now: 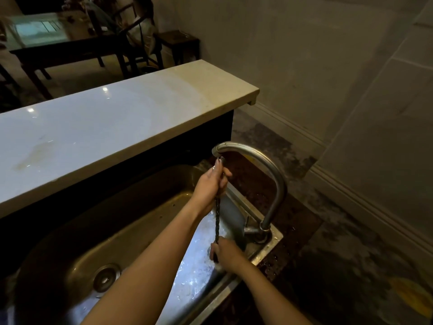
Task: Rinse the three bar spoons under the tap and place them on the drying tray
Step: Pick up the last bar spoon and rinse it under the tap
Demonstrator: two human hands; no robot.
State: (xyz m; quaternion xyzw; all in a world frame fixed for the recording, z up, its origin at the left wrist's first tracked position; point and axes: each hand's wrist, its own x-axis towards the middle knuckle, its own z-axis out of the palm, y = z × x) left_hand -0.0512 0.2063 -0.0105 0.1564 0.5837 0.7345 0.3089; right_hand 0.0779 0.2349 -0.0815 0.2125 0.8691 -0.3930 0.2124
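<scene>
A dark twisted bar spoon (217,221) stands nearly upright over the steel sink (140,221). My left hand (210,184) wraps its upper end just under the spout of the curved tap (267,165). My right hand (226,254) grips its lower end near the sink's right rim. The spoon's bowl is hidden inside my left hand. Whether water runs from the spout I cannot make out. No other spoon and no drying tray are in view.
A pale stone bar counter (105,127) runs behind the sink. The drain (106,277) lies at the sink's left. A dark wet counter (281,231) borders the tap base. Beyond the bar stand a dark table (58,43), chairs and a seated person (140,22).
</scene>
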